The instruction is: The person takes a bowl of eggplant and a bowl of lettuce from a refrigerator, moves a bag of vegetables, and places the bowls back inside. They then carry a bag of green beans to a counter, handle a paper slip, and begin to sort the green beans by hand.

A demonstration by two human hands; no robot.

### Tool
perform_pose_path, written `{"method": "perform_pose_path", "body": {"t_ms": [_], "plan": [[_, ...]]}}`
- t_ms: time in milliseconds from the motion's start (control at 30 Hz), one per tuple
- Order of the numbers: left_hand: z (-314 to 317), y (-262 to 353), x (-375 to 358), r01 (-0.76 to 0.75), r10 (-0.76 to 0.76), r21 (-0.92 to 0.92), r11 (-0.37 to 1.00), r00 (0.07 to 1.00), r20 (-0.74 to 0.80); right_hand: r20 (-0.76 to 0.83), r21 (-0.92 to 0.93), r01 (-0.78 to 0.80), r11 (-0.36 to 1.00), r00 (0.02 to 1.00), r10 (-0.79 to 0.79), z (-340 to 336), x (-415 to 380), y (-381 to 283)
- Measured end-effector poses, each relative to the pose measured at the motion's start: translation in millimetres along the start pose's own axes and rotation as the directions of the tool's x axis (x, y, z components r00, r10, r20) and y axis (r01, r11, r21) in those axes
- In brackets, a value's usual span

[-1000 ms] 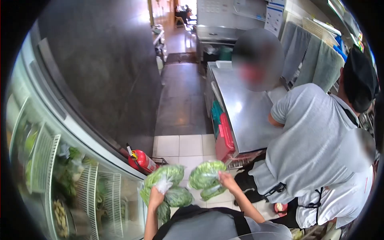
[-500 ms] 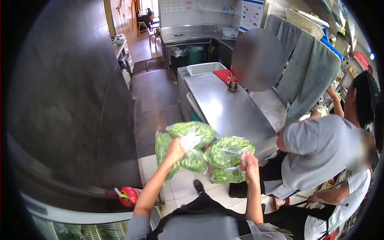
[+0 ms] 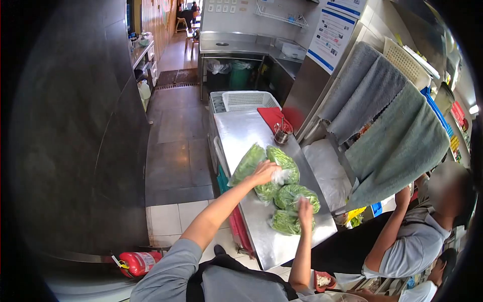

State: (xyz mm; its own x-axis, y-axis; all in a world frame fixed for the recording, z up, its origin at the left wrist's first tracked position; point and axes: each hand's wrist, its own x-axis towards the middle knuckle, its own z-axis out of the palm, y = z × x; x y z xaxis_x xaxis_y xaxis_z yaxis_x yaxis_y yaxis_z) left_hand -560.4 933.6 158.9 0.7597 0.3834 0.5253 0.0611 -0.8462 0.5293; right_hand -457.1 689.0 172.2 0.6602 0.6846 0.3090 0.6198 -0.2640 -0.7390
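Observation:
Clear plastic bags of green vegetables (image 3: 250,163) rest on the steel table, in two clusters close together. My left hand (image 3: 264,172) is closed around the gathered plastic necks of the left cluster, reaching in from its left side. At the right cluster, my right hand (image 3: 305,211) is closed at the twisted plastic top of a rounder bag (image 3: 292,196). Another bag (image 3: 286,222) lies just below it, nearer to me. The vegetables look like thin green pieces, but their exact kind cannot be made out through the plastic.
Beyond the bags, a steel table (image 3: 236,126) holds a small pot (image 3: 282,135), a red cloth or board (image 3: 269,117) and a white basket (image 3: 249,100). Towels (image 3: 397,146) hang on the right. A co-worker (image 3: 407,241) stands close at right. A fire extinguisher (image 3: 138,262) sits lower left.
Both hands have carried the bags forward from above the floor onto the steel table. My view has turned right. The nearby co-worker now appears lower and farther right.

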Motion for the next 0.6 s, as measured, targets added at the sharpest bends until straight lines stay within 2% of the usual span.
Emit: {"method": "perform_pose_path", "body": {"t_ms": [33, 67, 133, 167, 267, 367, 400, 433, 533, 600], "plan": [[7, 1, 34, 0.071, -0.083, 0.081, 0.994, 0.984, 0.155, -0.003, -0.074, -0.097, 0.993, 0.995, 0.097, -1, 38, 11], [11, 6, 48, 0.093, -0.103, 0.084, 0.992, 0.988, 0.119, -0.014, -0.16, -0.185, 0.97, 0.983, 0.186, -1, 51, 7], [21, 5, 51, 0.133, -0.137, 0.082, 0.988, 0.99, 0.035, 0.062, -0.129, -0.234, 0.964, 0.968, 0.243, -5, 62, 1], [20, 1, 51, 0.137, -0.137, 0.016, 0.991, 0.987, 0.084, 0.103, -0.115, -0.26, 0.959, 0.957, 0.272, -6, 61, -4], [7, -1, 40, 0.118, -0.117, -0.124, 0.985, 0.993, 0.013, 0.009, -0.235, -0.097, 0.967, 0.995, 0.102, 4, 51, -20], [1, 6, 37, 0.111, -0.124, -0.176, 0.978, 0.99, -0.063, 0.024, -0.465, -0.108, 0.879, 0.991, 0.134, -7, 51, -71], [2, 9, 33, 0.106, -0.126, -0.192, 0.976, 0.987, -0.097, 0.02, -0.478, -0.07, 0.876, 0.996, 0.091, -1, 51, -72], [0, 10, 29, 0.158, -0.17, -0.179, 0.971, 0.984, -0.058, 0.013, -0.492, -0.033, 0.87, 0.999, 0.045, 6, 53, -72], [4, 24, 14, 0.38, -0.344, 0.054, 0.924, 0.883, -0.321, 0.04, -0.525, 0.044, 0.85, 0.999, -0.028, 33, 56, -68], [8, 20, 6, 0.555, -0.515, 0.03, 0.831, 0.789, -0.335, 0.096, -0.496, 0.133, 0.858, 0.991, -0.099, 47, 54, -62]]}}
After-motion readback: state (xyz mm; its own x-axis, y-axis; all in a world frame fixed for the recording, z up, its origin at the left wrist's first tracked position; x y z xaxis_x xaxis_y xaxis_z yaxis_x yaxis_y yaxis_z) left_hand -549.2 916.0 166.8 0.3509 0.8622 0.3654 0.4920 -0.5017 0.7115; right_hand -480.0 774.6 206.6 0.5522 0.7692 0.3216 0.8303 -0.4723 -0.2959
